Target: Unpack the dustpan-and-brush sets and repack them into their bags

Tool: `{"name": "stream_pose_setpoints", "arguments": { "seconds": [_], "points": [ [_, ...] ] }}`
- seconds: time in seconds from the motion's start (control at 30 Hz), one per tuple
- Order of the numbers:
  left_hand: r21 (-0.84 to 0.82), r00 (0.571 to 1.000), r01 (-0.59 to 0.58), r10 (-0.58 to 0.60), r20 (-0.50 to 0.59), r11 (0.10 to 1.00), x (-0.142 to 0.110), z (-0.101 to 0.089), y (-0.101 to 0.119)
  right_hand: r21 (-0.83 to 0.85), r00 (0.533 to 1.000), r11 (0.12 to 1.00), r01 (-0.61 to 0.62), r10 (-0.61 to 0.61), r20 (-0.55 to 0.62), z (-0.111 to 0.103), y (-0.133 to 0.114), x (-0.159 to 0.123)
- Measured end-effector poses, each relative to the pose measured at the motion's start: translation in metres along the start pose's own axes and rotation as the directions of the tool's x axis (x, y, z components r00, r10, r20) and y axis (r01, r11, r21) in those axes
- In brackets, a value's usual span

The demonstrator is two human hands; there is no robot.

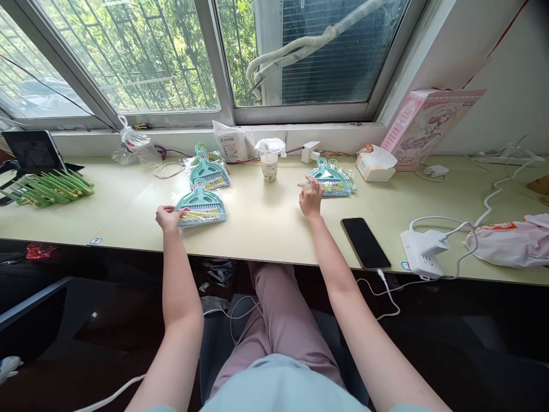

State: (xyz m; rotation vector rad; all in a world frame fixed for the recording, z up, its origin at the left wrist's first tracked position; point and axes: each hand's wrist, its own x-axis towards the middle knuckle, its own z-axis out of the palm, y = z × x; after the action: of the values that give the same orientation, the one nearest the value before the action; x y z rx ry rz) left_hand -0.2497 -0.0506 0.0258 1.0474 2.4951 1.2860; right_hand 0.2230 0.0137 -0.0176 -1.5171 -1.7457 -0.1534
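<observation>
My left hand (170, 218) pinches the left edge of a wrapped mini dustpan and brush set (201, 205), teal with a clear wrapper, lying near the front of the desk. Just behind it lie more teal dustpan sets (210, 170), overlapping, one with a green handle. Over on the right, my right hand (311, 197) has its fingers apart at the left edge of another small pile of wrapped dustpan sets (332, 180). Whether its fingertips touch the wrapper, I cannot tell.
Between the piles stands a covered cup (269, 166). A black phone (365, 242), power strip (422, 254), tissue box (376, 164) and pink box (429, 129) are to the right. On the left lie green sticks (51, 187) beside a tablet (34, 151). White cables cross the right side.
</observation>
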Motion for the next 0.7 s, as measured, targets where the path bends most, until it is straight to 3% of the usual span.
{"name": "stream_pose_setpoints", "arguments": {
  "seconds": [0.1,0.17,0.27,0.37,0.43,0.5,0.6,0.67,0.7],
  "points": [
    [-0.283,0.976,0.204,-0.174,0.128,0.937,-0.003,0.001,0.011,0.0,1.0,1.0,0.006,-0.006,0.006,0.001,0.0,0.0],
    [-0.455,0.945,0.301,-0.198,0.26,0.838,-0.012,0.003,0.021,0.002,1.0,1.0,0.027,-0.027,-0.005,0.002,-0.001,0.0],
    [-0.689,0.861,0.435,-0.044,0.506,0.58,-0.038,0.013,0.036,0.016,0.995,0.996,0.086,-0.086,-0.046,0.003,-0.004,0.001],
    [-0.752,0.775,0.566,0.093,0.625,0.34,-0.071,0.039,0.053,0.039,0.975,0.981,0.19,-0.184,-0.128,0.003,-0.008,-0.002],
    [-0.74,0.721,0.626,0.18,0.669,0.245,-0.092,0.064,0.069,0.036,0.95,0.965,0.261,-0.251,-0.184,0.005,-0.013,-0.007],
    [-0.754,0.737,0.621,0.167,0.655,0.215,-0.11,0.09,0.089,0.017,0.917,0.932,0.363,-0.354,-0.182,0.007,-0.023,-0.015],
    [-0.794,0.758,0.565,0.239,0.607,0.226,-0.131,0.124,0.116,0.03,0.809,0.808,0.588,-0.588,-0.026,0.008,-0.044,-0.023],
    [-0.828,0.765,0.506,0.316,0.561,0.243,-0.141,0.14,0.127,0.049,0.763,0.765,0.642,-0.644,0.05,0.006,-0.057,-0.024],
    [-0.842,0.766,0.481,0.349,0.54,0.246,-0.144,0.146,0.13,0.061,0.765,0.768,0.637,-0.64,0.072,0.005,-0.062,-0.023]
  ]
}}
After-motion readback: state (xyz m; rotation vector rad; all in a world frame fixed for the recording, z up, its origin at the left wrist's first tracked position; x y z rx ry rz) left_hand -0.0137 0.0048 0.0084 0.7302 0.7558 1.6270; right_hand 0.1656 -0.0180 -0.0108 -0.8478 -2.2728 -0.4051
